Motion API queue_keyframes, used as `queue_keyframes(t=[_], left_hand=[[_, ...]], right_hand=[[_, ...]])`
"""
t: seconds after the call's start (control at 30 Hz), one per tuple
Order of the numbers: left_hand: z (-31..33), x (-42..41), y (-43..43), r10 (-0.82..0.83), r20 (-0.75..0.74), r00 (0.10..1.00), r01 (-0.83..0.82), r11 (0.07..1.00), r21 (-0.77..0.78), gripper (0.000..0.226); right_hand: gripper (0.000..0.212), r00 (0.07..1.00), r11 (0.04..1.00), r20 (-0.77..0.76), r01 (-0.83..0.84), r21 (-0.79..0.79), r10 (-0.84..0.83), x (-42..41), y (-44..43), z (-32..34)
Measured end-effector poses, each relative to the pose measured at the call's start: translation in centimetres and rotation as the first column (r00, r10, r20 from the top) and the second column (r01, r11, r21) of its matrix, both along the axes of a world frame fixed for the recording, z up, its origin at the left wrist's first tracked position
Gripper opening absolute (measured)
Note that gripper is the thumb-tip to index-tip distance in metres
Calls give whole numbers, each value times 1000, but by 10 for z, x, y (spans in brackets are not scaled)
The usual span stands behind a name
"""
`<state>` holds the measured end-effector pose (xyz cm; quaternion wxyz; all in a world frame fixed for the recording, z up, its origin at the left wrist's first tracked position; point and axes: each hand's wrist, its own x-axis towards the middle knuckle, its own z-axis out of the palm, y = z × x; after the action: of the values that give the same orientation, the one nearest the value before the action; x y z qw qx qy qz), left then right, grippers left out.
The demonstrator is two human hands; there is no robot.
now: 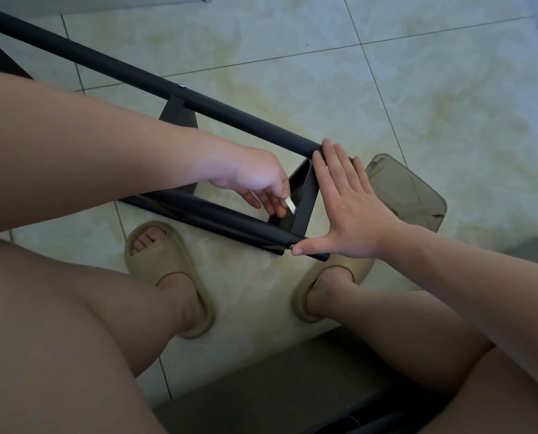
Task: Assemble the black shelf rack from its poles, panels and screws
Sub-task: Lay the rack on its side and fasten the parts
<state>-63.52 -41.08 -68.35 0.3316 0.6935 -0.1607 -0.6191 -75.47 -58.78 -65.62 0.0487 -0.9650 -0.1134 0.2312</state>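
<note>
1. The half-built black rack (180, 111) was pictured lying on its side across the tiled floor (292, 57), its end held between both hands in front of a seated person's knees.
2. The right hand (352, 211) was laid open, straight fingers spread over the end of the far pole (255, 128) and the thumb pressed on a screw (292, 247) at the end of the near pole (224, 219).
3. A small flat silver tool (290, 204) was pinched in the left hand (255, 180), just left of the right palm and beside the panel (307, 195) joining the two poles.
4. The frame was judged stiff and fairly light but long and unwieldy, its smooth tubes likely to slip or roll. It would best be steadied at the pole ends, close to the joint being fastened.
5. A smoky see-through tub (418, 195) was seen on the floor just beyond the right hand; what was kept in it could not be made out.
</note>
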Motion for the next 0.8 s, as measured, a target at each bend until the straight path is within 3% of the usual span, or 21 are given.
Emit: queue_keyframes(t=[0.8], left_hand=[[5, 1, 8, -256, 81, 963, 254, 966, 41, 25]], right_hand=[[149, 1000, 1000, 13, -5, 12, 5, -1, -3, -4]])
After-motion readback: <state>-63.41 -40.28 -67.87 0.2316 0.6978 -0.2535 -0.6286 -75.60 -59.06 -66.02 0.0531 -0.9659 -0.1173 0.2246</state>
